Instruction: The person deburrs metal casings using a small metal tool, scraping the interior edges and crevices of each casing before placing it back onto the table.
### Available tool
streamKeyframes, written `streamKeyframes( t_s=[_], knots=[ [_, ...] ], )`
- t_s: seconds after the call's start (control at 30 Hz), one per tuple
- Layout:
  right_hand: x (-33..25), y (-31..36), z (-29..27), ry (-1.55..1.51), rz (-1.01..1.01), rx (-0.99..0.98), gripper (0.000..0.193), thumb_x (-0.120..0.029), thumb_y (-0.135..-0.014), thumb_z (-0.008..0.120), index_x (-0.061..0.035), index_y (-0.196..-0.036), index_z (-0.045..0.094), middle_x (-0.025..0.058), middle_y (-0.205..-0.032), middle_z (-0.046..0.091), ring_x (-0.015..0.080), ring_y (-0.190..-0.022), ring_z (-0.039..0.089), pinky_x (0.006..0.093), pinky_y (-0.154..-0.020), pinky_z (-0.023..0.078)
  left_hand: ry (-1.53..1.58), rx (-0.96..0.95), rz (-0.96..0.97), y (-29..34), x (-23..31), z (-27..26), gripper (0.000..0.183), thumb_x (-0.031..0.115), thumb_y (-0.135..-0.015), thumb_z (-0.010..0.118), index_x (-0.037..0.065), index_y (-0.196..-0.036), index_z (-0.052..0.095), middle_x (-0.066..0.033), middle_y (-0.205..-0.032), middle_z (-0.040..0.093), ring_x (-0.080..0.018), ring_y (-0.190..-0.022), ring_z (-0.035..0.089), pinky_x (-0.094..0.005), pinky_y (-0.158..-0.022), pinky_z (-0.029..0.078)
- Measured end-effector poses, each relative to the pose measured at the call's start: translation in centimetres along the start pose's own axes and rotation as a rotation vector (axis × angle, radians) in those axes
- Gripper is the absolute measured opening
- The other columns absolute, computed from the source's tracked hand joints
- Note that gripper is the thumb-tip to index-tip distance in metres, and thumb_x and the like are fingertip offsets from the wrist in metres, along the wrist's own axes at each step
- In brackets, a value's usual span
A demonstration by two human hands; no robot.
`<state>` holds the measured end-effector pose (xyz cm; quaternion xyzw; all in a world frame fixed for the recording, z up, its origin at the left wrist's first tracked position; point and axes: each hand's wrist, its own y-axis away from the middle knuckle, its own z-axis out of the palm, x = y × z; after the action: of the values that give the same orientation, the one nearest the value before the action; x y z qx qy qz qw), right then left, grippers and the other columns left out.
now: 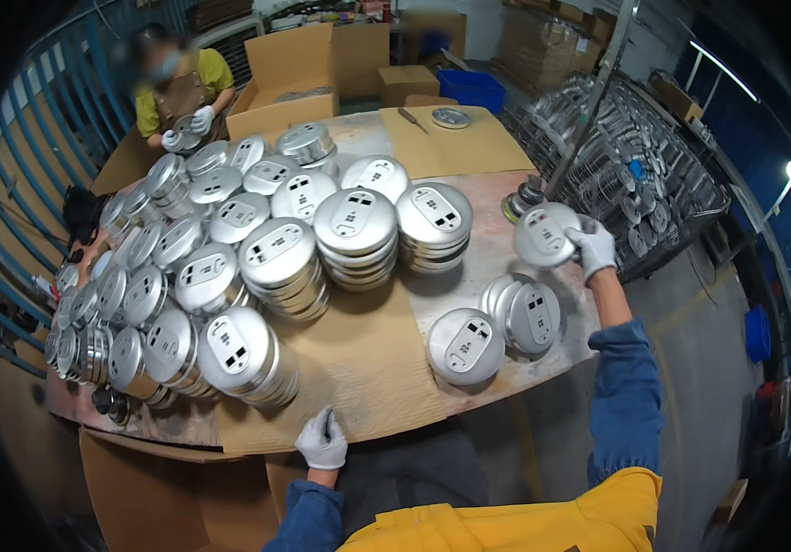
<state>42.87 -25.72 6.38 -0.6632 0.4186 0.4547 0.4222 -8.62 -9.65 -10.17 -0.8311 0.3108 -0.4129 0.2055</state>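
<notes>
My right hand (592,247), in a white glove, grips the right rim of a round silver metal cover (539,237) above the table's right side. The cover has a flat plate with small cutouts. Just behind it stands a dark tool with a round pad (524,195). Closer to me lie a single cover (465,346) and a small overlapping pile of covers (533,317). At the table's front edge my gloved left hand (322,443) rests over brown cardboard (368,386), fingers loosely bent and partly apart, nothing visible in them. Beside it rises a stack of covers (241,350).
Many stacked covers (276,253) fill the table's left and middle. A co-worker (184,92) handles a part at the far left. At right stands a wire cage (630,175) of metal parts, with a metal post (593,101) before it. Cardboard boxes (290,74) and a blue bin (471,89) stand behind.
</notes>
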Motion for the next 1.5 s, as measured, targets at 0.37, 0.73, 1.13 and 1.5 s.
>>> streamKeyframes(
  t_s=[0.37, 0.73, 1.13, 1.5],
  knots=[
    [3.8, -2.8, 3.2, -0.088, 0.202, -0.271, 0.032, -0.004, -0.073, 0.074, -0.0021, -0.103, 0.064, 0.0026, -0.079, 0.064, 0.0078, -0.057, 0.055, 0.0216, -0.046, 0.043, -0.024, -0.111, -0.147, 0.2, 0.4, -0.4, 0.014, 0.0, -0.081, 0.061, 0.0, -0.093, 0.067, -0.0139, -0.077, 0.065, -0.0259, -0.065, 0.064, -0.0335, -0.062, 0.051],
    [-6.3, 14.8, 7.8, -0.278, 0.159, -0.853, 0.058, -0.008, -0.072, 0.074, 0.0008, -0.124, 0.05, 0.0053, -0.093, 0.064, 0.0072, -0.067, 0.058, 0.0184, -0.052, 0.045, 1.313, -0.461, -1.059, -6.0, 7.7, -0.4, 0.062, 0.022, -0.093, 0.058, 0.002, -0.143, 0.026, -0.0148, -0.12, 0.055, -0.0235, -0.093, 0.062, -0.0289, -0.066, 0.054],
    [-0.2, 23.4, 10.5, 0.009, -0.029, -0.441, 0.036, -0.009, -0.082, 0.069, 0.0019, -0.114, 0.058, 0.0084, -0.093, 0.067, 0.0121, -0.081, 0.063, 0.0262, -0.072, 0.052, 1.052, -0.044, -0.963, -10.2, 2.7, 5.9, 0.062, -0.004, -0.081, 0.064, 0.001, -0.137, 0.038, -0.0127, -0.122, 0.056, -0.0216, -0.106, 0.057, -0.0308, -0.088, 0.048],
    [4.0, 27.9, 3.6, 0.229, 0.223, -0.163, 0.028, -0.023, -0.08, 0.071, -0.0039, -0.101, 0.064, 0.0109, -0.081, 0.069, 0.0175, -0.072, 0.068, 0.0302, -0.067, 0.052, -0.105, -0.331, -0.053, -10.7, 2.7, 8.8, 0.093, 0.037, -0.064, 0.08, 0.001, -0.137, 0.036, -0.0299, -0.144, 0.024, -0.0445, -0.134, 0.023, -0.0472, -0.111, 0.021]
  ],
)
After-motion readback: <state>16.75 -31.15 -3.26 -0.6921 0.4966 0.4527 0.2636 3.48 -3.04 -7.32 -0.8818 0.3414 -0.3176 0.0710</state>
